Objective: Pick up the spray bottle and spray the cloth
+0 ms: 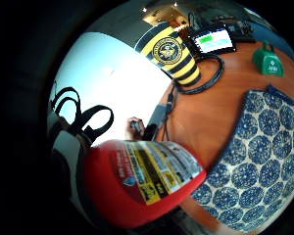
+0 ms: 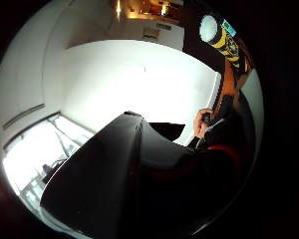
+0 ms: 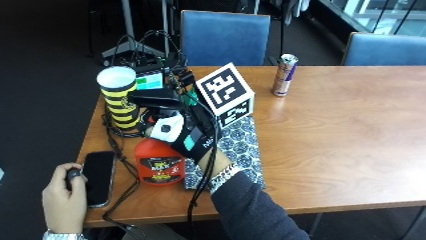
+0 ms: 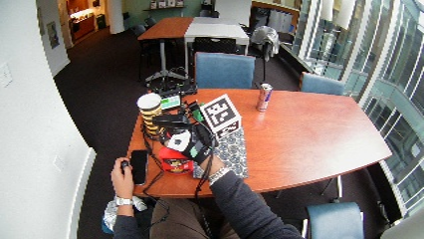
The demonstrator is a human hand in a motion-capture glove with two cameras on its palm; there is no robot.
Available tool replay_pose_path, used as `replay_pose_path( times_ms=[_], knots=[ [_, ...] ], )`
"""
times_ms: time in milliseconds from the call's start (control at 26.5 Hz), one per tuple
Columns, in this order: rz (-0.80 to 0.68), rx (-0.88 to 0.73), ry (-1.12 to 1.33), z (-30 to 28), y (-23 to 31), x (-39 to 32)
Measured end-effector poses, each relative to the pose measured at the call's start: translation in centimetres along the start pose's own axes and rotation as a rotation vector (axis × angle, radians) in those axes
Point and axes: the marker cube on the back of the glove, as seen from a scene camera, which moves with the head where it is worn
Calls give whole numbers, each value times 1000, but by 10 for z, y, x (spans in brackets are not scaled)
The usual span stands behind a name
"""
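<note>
Outside view: the red spray bottle (image 3: 160, 162) stands at the near left part of the table (image 3: 333, 135), its base apparently on or just above the wood, touching or just beside the left edge of the patterned blue cloth (image 3: 241, 145). The gloved right hand (image 3: 183, 132) is at the bottle's neck, below the black trigger head (image 3: 156, 98). The hand's rig hides the fingers, so whether they wrap the neck or only rest against it cannot be told. The striped cup (image 3: 120, 97) stands just behind the bottle; the phone (image 3: 98, 175) lies to the left, next to the bare left hand (image 3: 63, 197). Wide outside view: same layout; the bottle looks upright, the nozzle pointing left, away from the cloth. Little finger side palm view: the bottle's red body and label fill the area next to the palm, with the cloth spread flat beside it; no spray mist shows. Thumb side palm view: a dark shape, likely the trigger head, lies close to the palm. Judgement: the reach is complete and the grasp is at or near completion; lifting, aiming the nozzle at the cloth and pulling the trigger remain.
</note>
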Motion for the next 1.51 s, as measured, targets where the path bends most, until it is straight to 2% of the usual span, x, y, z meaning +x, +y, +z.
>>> replay_pose_path(
  times_ms=[226, 528, 754, 1018, 1320, 1509],
  knots=[
    [23, -85, -28, -2, 0, 9],
    [76, -123, -12, -20, 18, 33],
    [93, -170, 251, -55, 44, 33],
    [69, -256, 619, -86, 97, 6],
    [-3, -400, 838, -82, 156, -28],
    [-26, -425, 991, -74, 182, -37]
  ],
)
